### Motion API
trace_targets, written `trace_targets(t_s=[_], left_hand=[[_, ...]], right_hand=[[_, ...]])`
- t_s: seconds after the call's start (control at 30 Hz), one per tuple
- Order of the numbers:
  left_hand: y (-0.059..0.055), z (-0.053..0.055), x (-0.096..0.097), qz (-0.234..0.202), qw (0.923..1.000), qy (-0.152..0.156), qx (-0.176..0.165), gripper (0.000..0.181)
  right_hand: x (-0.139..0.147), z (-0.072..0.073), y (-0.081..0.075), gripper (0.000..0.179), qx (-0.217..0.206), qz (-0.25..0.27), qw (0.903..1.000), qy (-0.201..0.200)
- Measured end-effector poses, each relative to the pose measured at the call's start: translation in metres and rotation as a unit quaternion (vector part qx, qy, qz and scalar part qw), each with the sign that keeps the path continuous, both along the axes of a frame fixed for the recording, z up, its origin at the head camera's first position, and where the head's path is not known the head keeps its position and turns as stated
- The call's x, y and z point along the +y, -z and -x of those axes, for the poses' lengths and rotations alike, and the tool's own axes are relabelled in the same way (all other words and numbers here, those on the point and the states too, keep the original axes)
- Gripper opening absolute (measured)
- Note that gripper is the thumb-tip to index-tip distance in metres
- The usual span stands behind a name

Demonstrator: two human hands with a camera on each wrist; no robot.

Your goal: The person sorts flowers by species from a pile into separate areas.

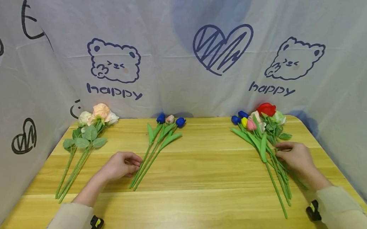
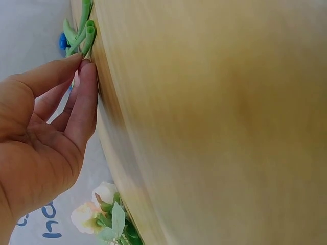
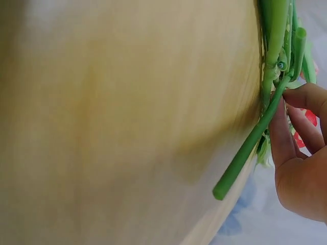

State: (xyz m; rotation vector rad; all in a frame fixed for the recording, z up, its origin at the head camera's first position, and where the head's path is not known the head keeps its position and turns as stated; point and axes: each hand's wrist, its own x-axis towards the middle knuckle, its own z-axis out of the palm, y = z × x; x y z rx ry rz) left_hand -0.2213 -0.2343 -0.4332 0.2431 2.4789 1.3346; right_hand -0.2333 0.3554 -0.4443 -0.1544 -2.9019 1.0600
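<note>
Grip: left hand, thumb and fingertips drawn close at the tulips' stems; right hand likewise at the mixed bunch. Whether either pinches a stem, I cannot tell. Step judged: handling stems; next move calls for a firm hold. Tulips lie fanned on the table, two blue, one pale pink.

1. left hand, one; right hand, one.
2. table, one.
3. flower bunches, three: left bunch, middle bunch, right bunch.
4. blue tulips, four.
5. yellow tulip, one.
6. red rose, one.
7. black wrist devices, two.
8. blue bear drawings, two.
</note>
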Motion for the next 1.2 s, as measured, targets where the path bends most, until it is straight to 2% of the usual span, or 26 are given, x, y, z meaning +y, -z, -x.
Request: trace_targets(t_s=[0.2,0.33,0.53,0.73,0.9,1.0,1.1,1.2], left_hand=[[-0.003,-0.001,0.0,0.002,1.0,0.002,-0.001,0.025],[-0.003,-0.001,0.0,0.004,1.0,0.001,-0.003,0.025],[-0.002,-0.001,0.001,0.008,0.9999,-0.001,-0.007,0.024],[-0.004,-0.001,0.003,0.007,0.9998,-0.012,-0.012,0.025],[-0.007,0.001,0.012,0.02,0.9987,-0.034,0.031,0.027],[-0.014,-0.001,0.022,0.026,0.9969,-0.042,0.061,0.03],[-0.022,-0.002,0.036,0.016,0.9951,-0.047,0.085,0.032],[-0.029,-0.002,0.053,-0.012,0.9929,-0.048,0.109,0.031]], right_hand=[[0.002,-0.001,-0.001,0.042,-0.003,0.05,0.9985,0.024],[0.004,-0.002,-0.003,0.045,0.011,0.071,0.9964,0.046],[0.004,-0.003,-0.01,0.043,0.043,0.069,0.9935,0.08],[0.011,-0.003,-0.021,0.041,0.098,0.064,0.9896,0.085],[0.016,-0.005,-0.036,0.042,0.121,0.088,0.9831,0.106],[0.017,-0.004,-0.047,0.043,0.125,0.107,0.9779,0.129],[0.015,-0.003,-0.058,0.044,0.124,0.121,0.9745,0.142],[0.006,-0.003,-0.068,0.043,0.119,0.149,0.9713,0.142]])
